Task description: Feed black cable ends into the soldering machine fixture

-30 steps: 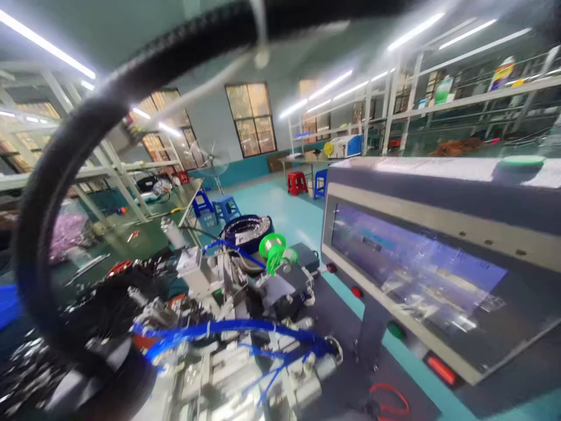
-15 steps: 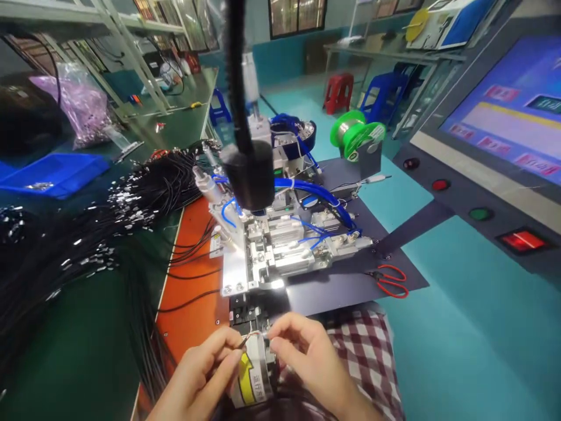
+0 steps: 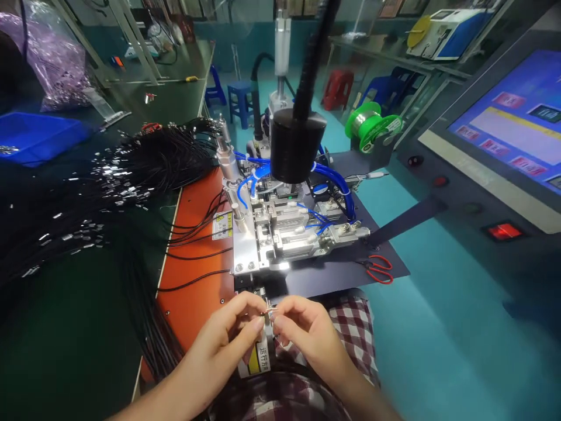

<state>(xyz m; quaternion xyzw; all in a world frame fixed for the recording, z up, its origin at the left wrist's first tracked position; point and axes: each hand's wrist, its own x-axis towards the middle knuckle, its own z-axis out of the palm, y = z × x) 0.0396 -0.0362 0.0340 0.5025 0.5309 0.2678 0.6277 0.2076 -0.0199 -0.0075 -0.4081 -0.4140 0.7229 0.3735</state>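
My left hand (image 3: 236, 330) is closed in a pinch, thumb against forefinger, on a black cable that is mostly hidden by the fingers. Thin wires (image 3: 272, 309) come out of its end, light in colour. My right hand (image 3: 302, 327) pinches these wires from the other side, so the fingertips of both hands nearly meet. Just below the hands is a white block with a yellow label (image 3: 262, 356). The metal machine (image 3: 289, 234), with cylinders and blue air tubes, stands just beyond them.
Black cables (image 3: 170, 158) lie bundled on the left, some crossing the orange board (image 3: 197, 234) into the machine. Red-handled scissors (image 3: 379, 269) rest on the dark plate. A black lamp head (image 3: 298, 143) hangs above the machine. A green wire spool (image 3: 372, 126) and a control screen (image 3: 517, 123) are on the right.
My view has shifted. My right hand has come closer to the left, and the fingertips now nearly meet at the thin wires. Both hands appear slightly higher in view.
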